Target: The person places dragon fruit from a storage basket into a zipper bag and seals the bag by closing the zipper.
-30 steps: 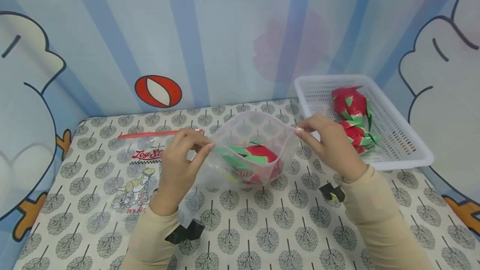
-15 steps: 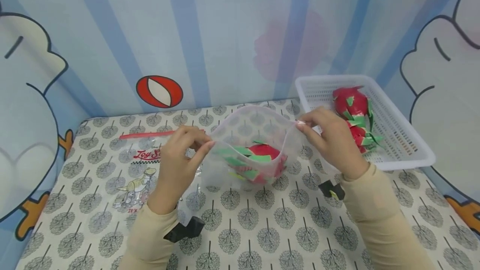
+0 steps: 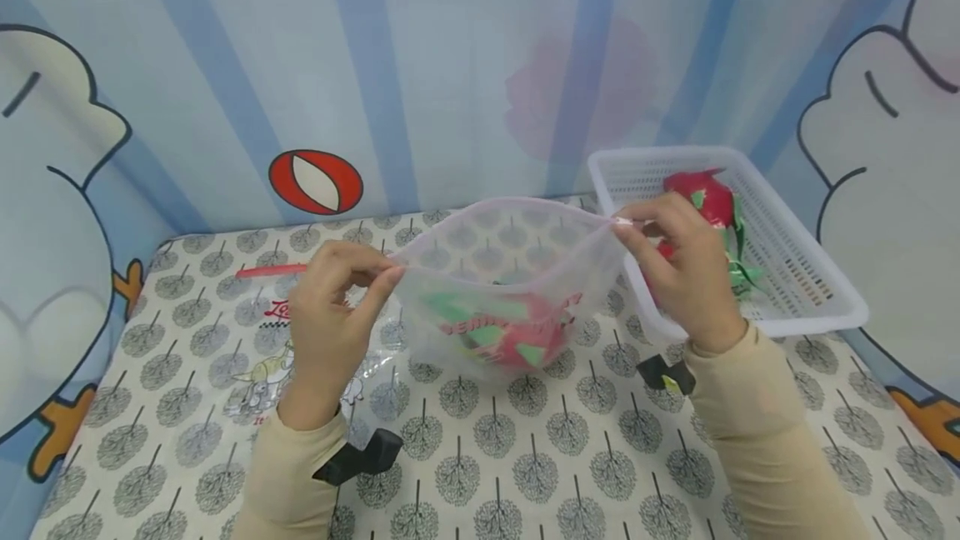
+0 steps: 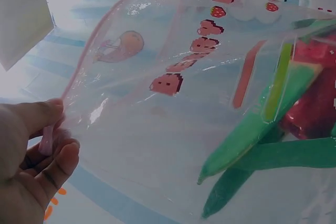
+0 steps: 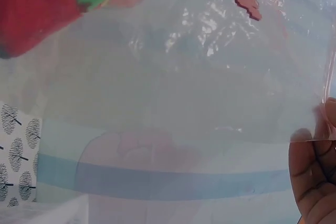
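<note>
My left hand [image 3: 330, 323] pinches the left end of the mouth of a translucent zip bag [image 3: 423, 348] with a pink rim. At the right end of that rim my right hand [image 3: 693, 277] pinches between thumb and fingers. The bag stands upright with its mouth spread. A red dragon fruit [image 3: 532, 336] with green scales lies inside, seen through the front panel with pink printed lettering. In the left wrist view the fruit's long green scales [image 4: 247, 150] show through the plastic. The right wrist view has my right fingertips [image 5: 304, 166] at the bag's edge.
A white slotted basket [image 3: 802, 273] at the right holds more dragon fruit [image 3: 712, 198], partly behind my right hand. Left of the bag lies a flat clear bag [image 3: 255, 373] with a red slider strip and dinosaur print. A printed fabric backdrop [image 3: 480, 65] rises behind the tree-patterned tablecloth [image 3: 480, 473].
My hands have moved apart and slightly up, the left one leftward, the right one rightward. The bag's mouth is raised and wider, and its front panel now covers the fruit.
</note>
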The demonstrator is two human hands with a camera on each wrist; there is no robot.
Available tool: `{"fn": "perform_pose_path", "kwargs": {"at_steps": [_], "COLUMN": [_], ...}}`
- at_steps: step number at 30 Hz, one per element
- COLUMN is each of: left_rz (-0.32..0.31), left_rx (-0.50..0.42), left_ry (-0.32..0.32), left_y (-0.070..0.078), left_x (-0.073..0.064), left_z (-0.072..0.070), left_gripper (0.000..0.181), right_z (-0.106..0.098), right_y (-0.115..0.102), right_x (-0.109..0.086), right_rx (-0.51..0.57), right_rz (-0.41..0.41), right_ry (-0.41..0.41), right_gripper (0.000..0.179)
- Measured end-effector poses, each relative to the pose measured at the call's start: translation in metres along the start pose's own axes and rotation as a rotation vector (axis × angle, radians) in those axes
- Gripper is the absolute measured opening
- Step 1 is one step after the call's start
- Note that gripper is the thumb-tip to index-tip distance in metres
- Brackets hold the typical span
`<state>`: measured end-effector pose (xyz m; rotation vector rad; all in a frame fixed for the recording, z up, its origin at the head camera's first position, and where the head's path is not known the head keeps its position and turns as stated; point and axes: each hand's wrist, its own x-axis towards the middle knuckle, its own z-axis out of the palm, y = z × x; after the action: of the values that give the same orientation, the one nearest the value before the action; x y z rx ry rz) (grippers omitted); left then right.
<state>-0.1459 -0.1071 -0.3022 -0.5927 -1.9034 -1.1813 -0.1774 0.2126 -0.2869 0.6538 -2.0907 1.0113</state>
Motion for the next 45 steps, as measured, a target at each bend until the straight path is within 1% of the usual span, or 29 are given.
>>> {"fn": "perform_pose_path", "kwargs": {"at_steps": [2, 4, 5, 6, 7, 9, 11, 12, 13, 15, 16, 18, 19, 20, 22, 25, 27, 30, 33, 36, 38, 42, 45], "left_rz": [0.01, 0.026, 0.032, 0.035, 0.029, 0.002, -0.026, -0.034, -0.041, -0.045, -0.037, -0.017, -0.011, -0.005, -0.001, 0.0, 0.012, 0.038, 0.057, 0.041, 0.016, -0.038, -0.064], "left_rx": [-0.068, -0.143, -0.166, -0.166, -0.141, -0.043, 0.072, 0.115, 0.14, 0.13, 0.111, 0.074, 0.063, 0.057, 0.062, 0.096, 0.116, 0.134, 0.124, 0.079, 0.055, 0.049, 0.092], "left_ry": [0.03, 0.057, 0.062, 0.058, 0.042, -0.022, -0.09, -0.108, -0.114, -0.075, -0.042, 0.016, 0.031, 0.036, 0.015, -0.05, -0.086, -0.125, -0.14, -0.155, -0.149, -0.128, -0.127], "left_y": [0.004, 0.008, 0.009, 0.01, 0.01, 0.007, 0.001, -0.002, -0.004, -0.005, -0.005, -0.003, -0.002, -0.001, 0.0, -0.001, -0.003, -0.006, -0.007, -0.006, -0.005, -0.005, -0.005], "left_x": [0.006, 0.013, 0.016, 0.018, 0.019, 0.018, 0.013, 0.01, 0.007, 0.004, 0.003, 0.005, 0.006, 0.007, 0.007, 0.005, 0.004, 0.003, 0.005, 0.006, 0.006, 0.006, 0.005], "left_z": [-0.004, -0.008, -0.009, -0.01, -0.011, -0.011, -0.009, -0.008, -0.007, -0.007, -0.007, -0.008, -0.009, -0.01, -0.01, -0.01, -0.01, -0.011, -0.012, -0.013, -0.013, -0.011, -0.011], "left_gripper": [0.02, 0.027, 0.027, 0.022, 0.017, 0.008, 0.007, 0.009, 0.009, 0.01, 0.011, 0.011, 0.011, 0.011, 0.011, 0.011, 0.011, 0.012, 0.017, 0.025, 0.029, 0.022, 0.015], "right_z": [0.001, 0.001, 0.001, 0.001, 0.001, 0.002, 0.005, 0.006, 0.006, 0.006, 0.005, 0.002, 0.001, 0.001, 0.002, 0.005, 0.007, 0.007, 0.006, 0.005, 0.004, 0.004, 0.005], "right_y": [-0.001, -0.002, -0.003, -0.003, -0.003, -0.003, -0.002, -0.001, -0.001, -0.001, -0.001, -0.001, -0.001, -0.001, -0.001, 0.0, 0.0, 0.0, 0.0, 0.001, 0.001, 0.001, 0.0], "right_x": [0.004, 0.007, 0.009, 0.01, 0.01, 0.008, 0.004, 0.002, 0.0, -0.002, -0.002, -0.001, 0.0, 0.001, 0.0, -0.002, -0.003, -0.003, -0.002, -0.001, 0.0, 0.0, 0.0], "right_rx": [0.017, 0.04, 0.049, 0.047, 0.035, -0.002, -0.04, -0.045, -0.025, 0.058, 0.112, 0.208, 0.235, 0.234, 0.172, 0.058, 0.012, -0.004, -0.01, -0.017, -0.02, -0.015, -0.015], "right_rz": [-0.023, -0.042, -0.044, -0.044, -0.044, -0.044, -0.044, -0.041, -0.031, 0.001, 0.012, 0.028, 0.031, 0.029, 0.023, 0.015, 0.013, 0.017, 0.022, 0.024, 0.023, 0.034, 0.05], "right_ry": [0.031, 0.068, 0.08, 0.083, 0.071, 0.009, -0.058, -0.077, -0.082, -0.042, -0.009, 0.05, 0.064, 0.063, 0.038, -0.019, -0.041, -0.066, -0.085, -0.11, -0.128, -0.16, -0.18], "right_gripper": [0.015, 0.013, 0.013, 0.013, 0.013, 0.013, 0.014, 0.014, 0.014, 0.011, 0.01, 0.009, 0.008, 0.008, 0.009, 0.014, 0.016, 0.015, 0.014, 0.014, 0.014, 0.014, 0.014]}}
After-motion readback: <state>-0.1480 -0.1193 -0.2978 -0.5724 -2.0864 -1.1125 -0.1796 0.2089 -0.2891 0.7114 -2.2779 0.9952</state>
